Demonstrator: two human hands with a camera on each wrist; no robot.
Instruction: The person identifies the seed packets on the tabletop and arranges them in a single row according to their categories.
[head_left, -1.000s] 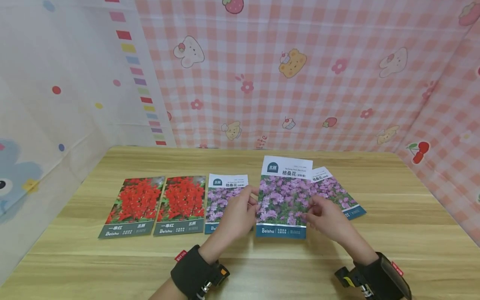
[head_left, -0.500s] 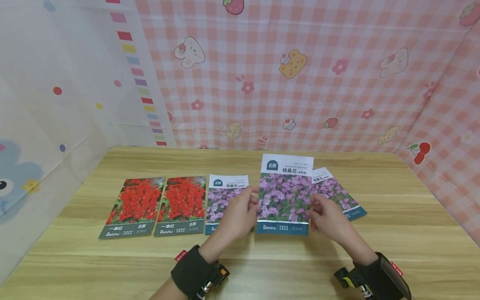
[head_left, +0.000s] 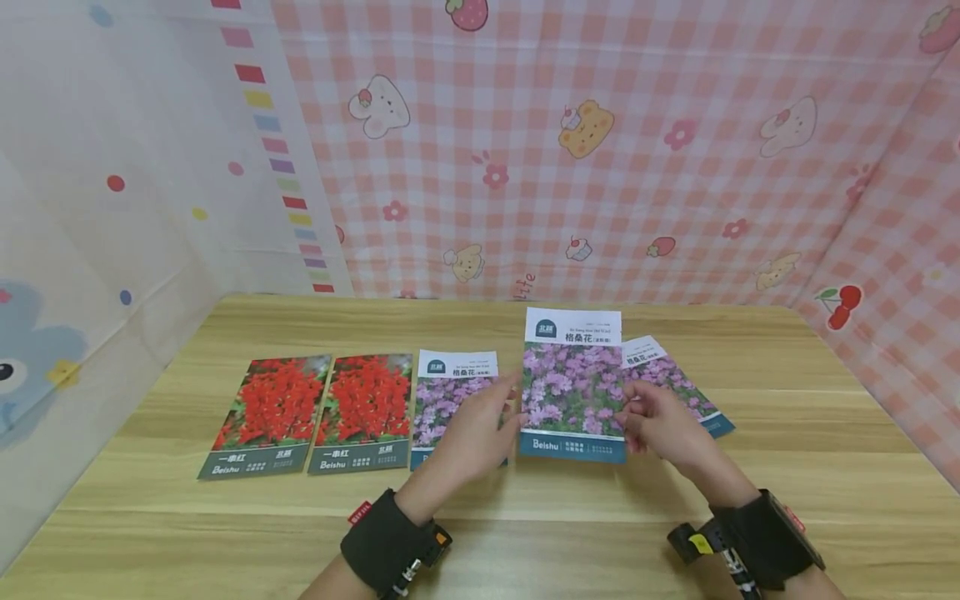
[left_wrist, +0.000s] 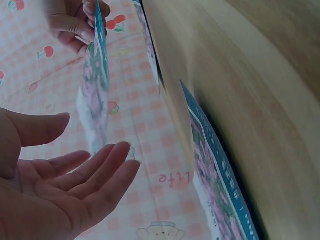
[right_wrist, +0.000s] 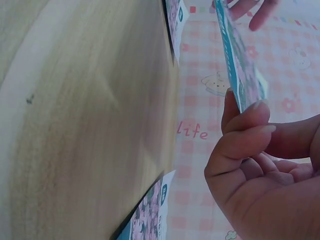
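right hand (head_left: 666, 425) pinches thin, flat, rectangular flower-printed packet (head_left: 573, 385); left hand (head_left: 474, 432) spread loosely; wood-grain table (head_left: 570, 533)

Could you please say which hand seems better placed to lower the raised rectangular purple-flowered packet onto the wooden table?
Probably the right hand: its fingers pinch the raised rectangular purple-flowered packet, while the left hand is open beside it.

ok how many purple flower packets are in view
3: the held packet in the right hand; the left purple packet on the table, partly behind the left hand; and the slanted packet farthest right, partly behind the right hand. Others could be hidden underneath.
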